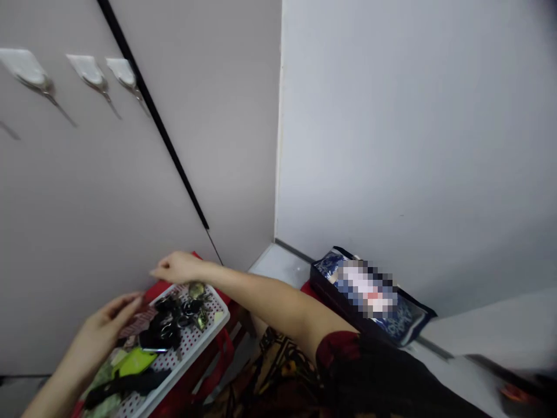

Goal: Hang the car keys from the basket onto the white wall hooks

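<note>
A white perforated tray (208, 333) rests on a red stool or stand (191, 377) at the lower left. It holds a heap of black key rings and keys (174, 316), a lime-green piece (136, 361) and a black strap (126, 384). My right hand (176, 268) reaches across over the tray's far edge, fingers pinched together just above a brass-coloured key (196, 288); what it grips is not clear. My left hand (108, 325) hovers at the tray's left side, fingers extended and lightly curled, touching the pile's edge.
Three white adhesive wall hooks (89, 72) with metal prongs sit on the beige wall at the upper left. A black vertical strip (152, 116) runs down that wall. A dark blue printed bag (369, 299) lies on the floor by the grey wall.
</note>
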Action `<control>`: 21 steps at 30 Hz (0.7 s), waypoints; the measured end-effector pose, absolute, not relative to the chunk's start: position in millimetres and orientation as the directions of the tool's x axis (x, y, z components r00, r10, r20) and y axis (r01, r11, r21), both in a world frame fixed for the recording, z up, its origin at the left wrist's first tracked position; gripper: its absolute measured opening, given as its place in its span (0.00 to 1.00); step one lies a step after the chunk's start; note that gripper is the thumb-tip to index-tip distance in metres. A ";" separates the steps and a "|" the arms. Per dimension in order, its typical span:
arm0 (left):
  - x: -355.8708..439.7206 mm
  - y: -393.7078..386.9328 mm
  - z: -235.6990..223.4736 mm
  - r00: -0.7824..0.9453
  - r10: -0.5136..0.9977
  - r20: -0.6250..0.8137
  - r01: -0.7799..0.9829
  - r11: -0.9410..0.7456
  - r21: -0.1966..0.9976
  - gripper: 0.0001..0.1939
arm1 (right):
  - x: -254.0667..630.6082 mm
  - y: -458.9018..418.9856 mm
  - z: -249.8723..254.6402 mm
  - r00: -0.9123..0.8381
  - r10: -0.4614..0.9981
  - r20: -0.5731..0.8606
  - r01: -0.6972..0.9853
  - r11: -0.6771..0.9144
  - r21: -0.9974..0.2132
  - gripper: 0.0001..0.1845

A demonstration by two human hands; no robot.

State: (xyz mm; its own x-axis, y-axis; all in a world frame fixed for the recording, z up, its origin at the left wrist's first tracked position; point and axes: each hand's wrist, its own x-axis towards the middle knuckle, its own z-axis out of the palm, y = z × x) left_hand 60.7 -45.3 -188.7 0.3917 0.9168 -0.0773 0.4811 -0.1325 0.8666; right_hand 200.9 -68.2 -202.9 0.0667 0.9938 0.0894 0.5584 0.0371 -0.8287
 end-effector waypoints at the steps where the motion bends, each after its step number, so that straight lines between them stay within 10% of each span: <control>1: 60.3 -43.3 -177.1 0.377 0.920 -0.106 0.372 -0.046 0.927 0.16 | 199.7 -63.8 -191.4 0.080 0.993 0.082 0.415 0.042 -0.909 0.15; 5: 51.9 -35.4 -130.6 0.517 0.856 -0.017 -0.219 0.152 0.964 0.19 | 184.9 -51.3 -143.8 -0.207 0.970 0.128 -0.132 0.102 -0.986 0.25; 8: 43.8 -31.2 -108.0 0.675 0.732 0.094 -0.325 0.181 0.928 0.28 | 171.9 -46.0 -121.0 -0.427 0.875 0.228 -0.332 0.082 -0.940 0.28; 21: 14.0 -16.5 -123.4 0.704 0.705 0.087 -0.315 0.200 0.928 0.29 | 136.3 -39.3 -123.2 -0.490 0.868 0.082 -0.276 -0.066 -0.959 0.29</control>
State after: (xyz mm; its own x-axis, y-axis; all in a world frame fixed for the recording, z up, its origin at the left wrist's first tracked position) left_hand 14.0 -16.5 -123.4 0.7037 0.7052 0.0869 -0.3147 0.1997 0.9279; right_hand 136.3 -39.3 -123.2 -0.4902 0.8677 0.0821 -0.2765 -0.0655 -0.9588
